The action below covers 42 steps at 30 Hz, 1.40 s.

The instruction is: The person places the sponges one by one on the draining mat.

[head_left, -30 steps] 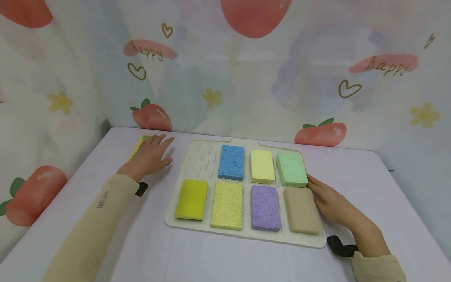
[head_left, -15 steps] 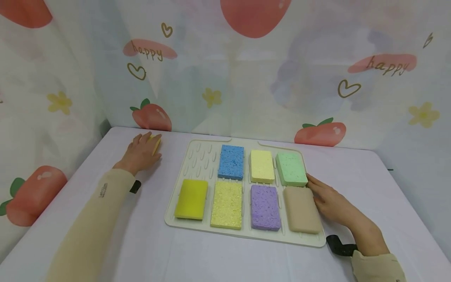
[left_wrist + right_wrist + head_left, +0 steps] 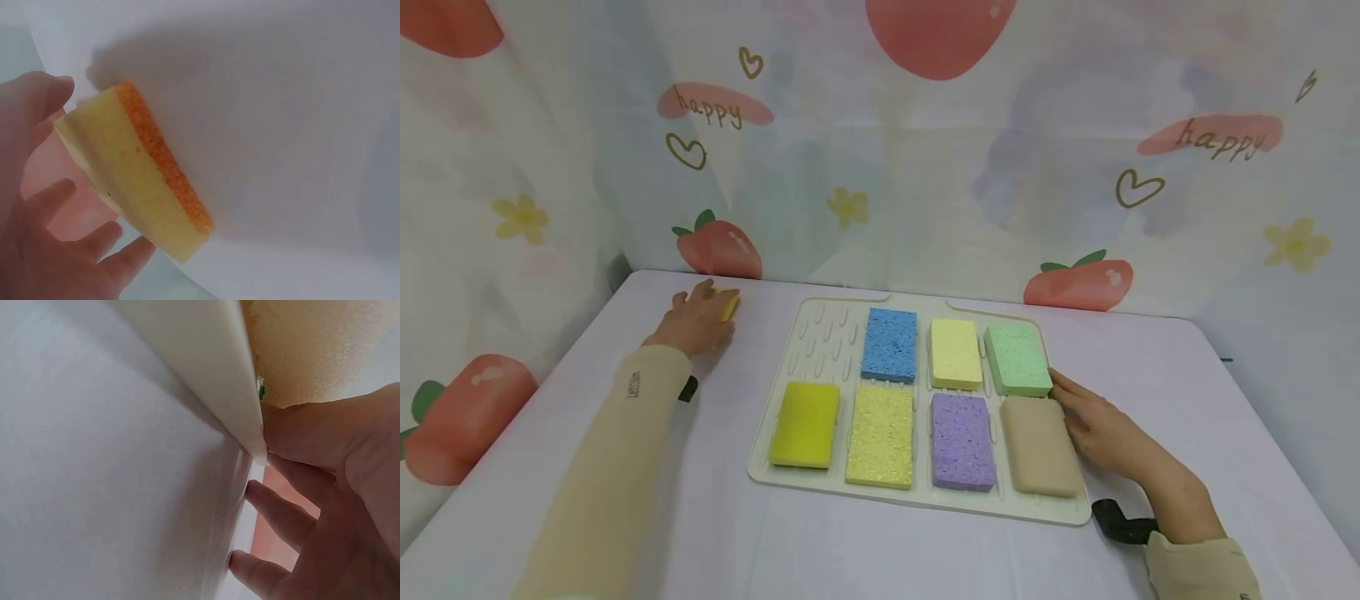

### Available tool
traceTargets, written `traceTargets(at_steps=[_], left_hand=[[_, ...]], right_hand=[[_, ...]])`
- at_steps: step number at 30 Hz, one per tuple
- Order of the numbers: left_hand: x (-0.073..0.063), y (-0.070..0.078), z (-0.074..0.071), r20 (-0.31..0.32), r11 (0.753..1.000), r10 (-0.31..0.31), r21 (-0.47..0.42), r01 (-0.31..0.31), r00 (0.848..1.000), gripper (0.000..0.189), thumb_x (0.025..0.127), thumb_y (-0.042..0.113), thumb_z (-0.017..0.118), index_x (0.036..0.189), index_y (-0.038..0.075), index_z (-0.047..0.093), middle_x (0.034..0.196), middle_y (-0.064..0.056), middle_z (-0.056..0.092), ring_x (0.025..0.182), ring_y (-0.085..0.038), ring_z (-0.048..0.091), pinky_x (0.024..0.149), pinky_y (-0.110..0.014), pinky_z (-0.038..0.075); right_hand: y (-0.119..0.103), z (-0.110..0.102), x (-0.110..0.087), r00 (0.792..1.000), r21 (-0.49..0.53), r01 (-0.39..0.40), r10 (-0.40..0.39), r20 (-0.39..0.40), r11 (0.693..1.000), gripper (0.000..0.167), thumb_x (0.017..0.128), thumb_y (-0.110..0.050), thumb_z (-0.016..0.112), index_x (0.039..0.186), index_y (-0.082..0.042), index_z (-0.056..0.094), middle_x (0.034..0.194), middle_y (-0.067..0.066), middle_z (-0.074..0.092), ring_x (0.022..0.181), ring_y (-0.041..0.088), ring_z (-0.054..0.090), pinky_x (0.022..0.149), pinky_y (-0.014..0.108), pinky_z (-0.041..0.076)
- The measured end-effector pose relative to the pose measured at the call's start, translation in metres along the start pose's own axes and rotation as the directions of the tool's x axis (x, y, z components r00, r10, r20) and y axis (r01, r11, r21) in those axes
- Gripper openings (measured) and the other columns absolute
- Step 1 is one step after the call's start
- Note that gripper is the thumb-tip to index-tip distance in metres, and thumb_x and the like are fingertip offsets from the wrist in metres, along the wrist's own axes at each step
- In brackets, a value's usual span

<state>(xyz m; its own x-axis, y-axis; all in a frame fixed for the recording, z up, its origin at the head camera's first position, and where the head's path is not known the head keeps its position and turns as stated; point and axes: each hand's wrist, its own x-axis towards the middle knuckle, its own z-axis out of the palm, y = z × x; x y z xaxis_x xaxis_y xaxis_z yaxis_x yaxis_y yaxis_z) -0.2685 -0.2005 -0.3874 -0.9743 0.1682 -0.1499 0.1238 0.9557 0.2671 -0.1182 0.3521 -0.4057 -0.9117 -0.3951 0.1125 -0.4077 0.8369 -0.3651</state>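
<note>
At the far left of the table, my left hand (image 3: 692, 323) holds a sponge (image 3: 728, 307). In the left wrist view this sponge (image 3: 140, 169) has a thick pale yellow layer and a thinner orange one; my thumb is at one end, with fingers along its yellow side. On the right, the fingers of my right hand (image 3: 1101, 429) lie fairly straight against the edge of a cream tray (image 3: 760, 450), beside the beige sponge (image 3: 1042, 446) and the light green sponge (image 3: 1018, 360). In the right wrist view my thumb touches the tray rim (image 3: 206, 369).
Also on the tray are a blue sponge (image 3: 889, 345), a pale yellow sponge (image 3: 955, 354), a bright yellow sponge (image 3: 805, 425), a speckled yellow sponge (image 3: 880, 437) and a purple sponge (image 3: 962, 442). Bare tray shows at its back left corner. A printed curtain (image 3: 895, 192) stands behind the table.
My left hand has moved left and come over the sponge, which earlier lay on the hand's left side and now shows between its fingers. My right hand stays at the tray edge.
</note>
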Motion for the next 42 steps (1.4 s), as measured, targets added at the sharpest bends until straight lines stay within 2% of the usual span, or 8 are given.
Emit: traceTargets(at_steps=[5,17,20,22,26,32,38,42], left_hand=[[0.000,-0.001,-0.001,-0.002,1.000,0.013,-0.015,-0.013,1.000,0.052,0.102,0.019,0.050,0.152,0.014,0.034,0.157,-0.032,0.015,0.124,-0.061,0.036,0.099,-0.070,0.043],[-0.005,0.003,-0.002,-0.018,0.999,0.032,-0.018,-0.033,0.999,0.051,0.102,0.015,0.047,0.151,0.012,0.033,0.151,-0.032,0.024,0.113,-0.052,0.038,0.094,-0.064,0.046],[-0.005,0.004,-0.002,-0.029,0.999,0.036,-0.015,-0.036,0.999,0.051,0.101,0.014,0.049,0.149,0.012,0.034,0.151,-0.033,0.024,0.113,-0.053,0.038,0.095,-0.066,0.044],[-0.005,0.004,-0.002,-0.034,0.999,0.034,-0.019,-0.035,0.999,0.050,0.100,0.015,0.050,0.147,0.012,0.035,0.150,-0.032,0.025,0.113,-0.053,0.037,0.094,-0.066,0.044],[-0.003,0.006,-0.002,-0.038,0.999,0.017,-0.035,-0.019,0.999,0.052,0.099,0.019,0.052,0.148,0.013,0.035,0.150,-0.031,0.026,0.113,-0.053,0.035,0.093,-0.066,0.044],[-0.001,0.005,0.000,-0.021,0.998,-0.034,-0.045,0.033,0.999,0.059,0.099,0.028,0.048,0.154,0.018,0.029,0.153,-0.030,0.024,0.117,-0.053,0.031,0.090,-0.063,0.048],[0.001,0.006,0.000,0.010,1.000,0.003,0.022,-0.003,1.000,0.051,0.103,0.029,0.045,0.152,0.021,0.035,0.147,-0.033,0.029,0.114,-0.056,0.029,0.080,-0.060,0.050],[0.003,0.010,0.000,0.015,1.000,0.000,0.012,0.000,1.000,0.046,0.101,0.032,0.049,0.146,0.023,0.043,0.146,-0.030,0.031,0.115,-0.053,0.030,0.083,-0.060,0.050]], right_hand=[[-0.002,-0.001,0.000,1.000,0.004,-0.011,0.011,0.006,1.000,0.046,0.093,0.007,0.053,0.138,0.014,0.049,0.151,0.031,0.039,0.132,0.052,0.044,0.104,-0.003,0.011],[-0.002,-0.002,0.000,0.999,0.007,-0.043,0.042,0.033,0.999,0.046,0.094,0.005,0.052,0.140,0.012,0.048,0.153,0.030,0.037,0.135,0.052,0.041,0.109,0.002,0.017],[-0.003,-0.002,0.000,0.998,0.004,-0.052,0.051,0.039,0.999,0.047,0.094,0.005,0.052,0.141,0.011,0.047,0.153,0.030,0.037,0.136,0.052,0.041,0.115,0.013,0.025],[-0.003,-0.003,0.000,0.997,0.003,-0.063,0.063,0.049,0.998,0.048,0.094,0.004,0.052,0.141,0.011,0.046,0.154,0.029,0.036,0.136,0.051,0.040,0.118,0.032,0.035],[-0.003,-0.003,0.001,0.995,0.010,-0.076,0.076,0.064,0.997,0.050,0.093,0.005,0.052,0.142,0.011,0.045,0.154,0.029,0.035,0.137,0.052,0.039,0.107,0.061,0.038],[-0.002,-0.002,0.001,0.996,0.000,-0.065,0.065,0.056,0.998,0.049,0.093,0.005,0.053,0.141,0.010,0.047,0.154,0.030,0.036,0.136,0.052,0.041,0.106,0.060,0.040],[0.000,-0.002,0.002,0.996,-0.004,-0.064,0.064,0.061,0.998,0.049,0.093,0.005,0.052,0.142,0.010,0.046,0.154,0.030,0.035,0.136,0.052,0.040,0.107,0.059,0.039],[0.000,-0.001,0.001,0.998,-0.006,-0.051,0.051,0.045,0.999,0.047,0.094,0.006,0.053,0.140,0.012,0.047,0.153,0.030,0.036,0.135,0.052,0.041,0.115,0.043,0.038]])
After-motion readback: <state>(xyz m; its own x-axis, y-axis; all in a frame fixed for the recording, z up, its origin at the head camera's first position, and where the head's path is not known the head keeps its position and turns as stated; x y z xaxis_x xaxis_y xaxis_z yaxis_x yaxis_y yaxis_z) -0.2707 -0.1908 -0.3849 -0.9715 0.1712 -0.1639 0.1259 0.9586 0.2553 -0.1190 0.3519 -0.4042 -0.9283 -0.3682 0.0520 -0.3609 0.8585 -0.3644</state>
